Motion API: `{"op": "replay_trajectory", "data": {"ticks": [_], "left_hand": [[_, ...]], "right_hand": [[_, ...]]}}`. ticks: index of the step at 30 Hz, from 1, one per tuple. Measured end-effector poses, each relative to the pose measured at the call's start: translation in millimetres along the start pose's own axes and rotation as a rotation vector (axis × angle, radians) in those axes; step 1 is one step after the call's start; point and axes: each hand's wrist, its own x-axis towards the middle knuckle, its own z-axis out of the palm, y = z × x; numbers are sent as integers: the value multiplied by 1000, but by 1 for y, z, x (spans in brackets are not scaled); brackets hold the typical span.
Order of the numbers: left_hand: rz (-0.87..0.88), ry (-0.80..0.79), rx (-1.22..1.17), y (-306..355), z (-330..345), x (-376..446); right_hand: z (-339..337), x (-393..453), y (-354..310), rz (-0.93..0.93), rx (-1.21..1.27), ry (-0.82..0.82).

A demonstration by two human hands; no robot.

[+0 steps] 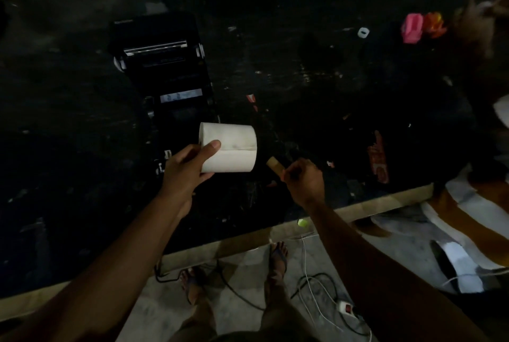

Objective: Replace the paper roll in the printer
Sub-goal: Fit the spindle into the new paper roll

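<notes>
— Just in front of the printer, what have you got?
— My left hand grips the paper roll; my right hand, beside it, pinches a cardboard tube above the table.

A white paper roll is held on its side, just near and right of the black printer, whose lid is seen open. A small brown core is seen right of it.
</notes>
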Motion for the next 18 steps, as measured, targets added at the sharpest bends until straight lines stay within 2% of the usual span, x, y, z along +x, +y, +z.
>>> {"op": "replay_trajectory", "data": {"ticks": [5,7,10,15,18], "left_hand": [[-17,-14,-54,-4,-4,-2],[-35,-17,-79,-7,-6,-3],[-76,-36,-115,-11,-9,-5],[-123,-33,-187,-15,-11,-8],[-135,-36,-219,-17,-10,-8]], "right_hand": [[4,-8,-2,-9,102,31],[-1,-8,6,9,175,95],[-11,0,23,66,144,220],[-10,25,37,111,-73,60],[-11,34,31,85,-126,44]]}}
